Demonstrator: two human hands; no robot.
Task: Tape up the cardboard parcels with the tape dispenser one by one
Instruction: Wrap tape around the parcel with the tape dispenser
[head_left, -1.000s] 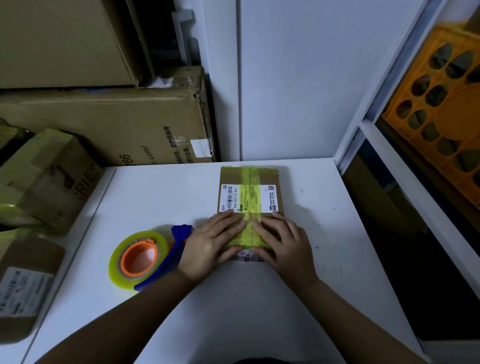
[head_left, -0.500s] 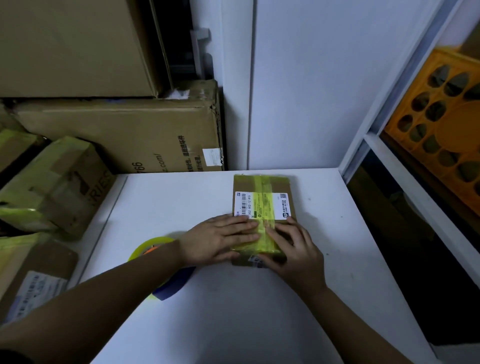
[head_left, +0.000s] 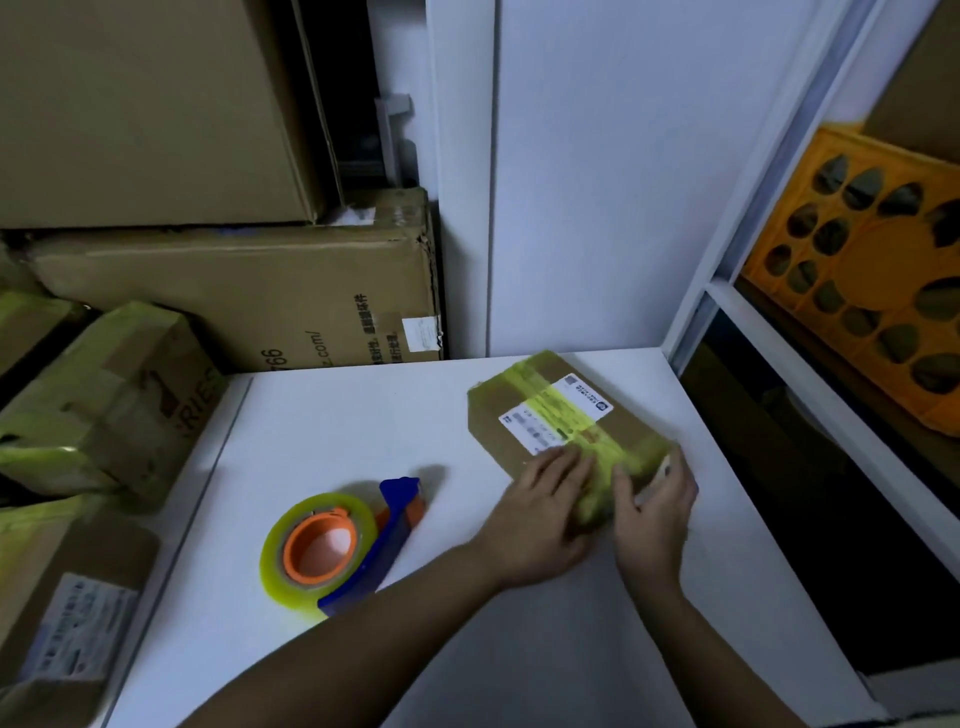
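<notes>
A flat cardboard parcel (head_left: 496, 415) with a white label and yellow-green tape along its length lies askew on the white table (head_left: 337, 415), its far end turned left. My left hand (head_left: 540, 514) presses flat on the parcel's near end, fingers straight. My right hand (head_left: 657, 519) grips the near right corner, thumb on top and fingers round the edge; this part is blurred. The tape dispenser (head_left: 337, 551), blue with an orange hub and a yellowish roll, lies on the table left of my hands, untouched.
Taped parcels (head_left: 104, 395) and a labelled one (head_left: 67, 613) lie off the table's left edge. Large cardboard boxes (head_left: 234, 301) are stacked behind them. A white wall panel stands at the back. An orange crate (head_left: 872, 291) sits on the shelf at right.
The parcel has been turned from square-on to a slant and sits further right. My left arm has lifted off the dispenser, which shows fully again. My right hand now grips the corner.
</notes>
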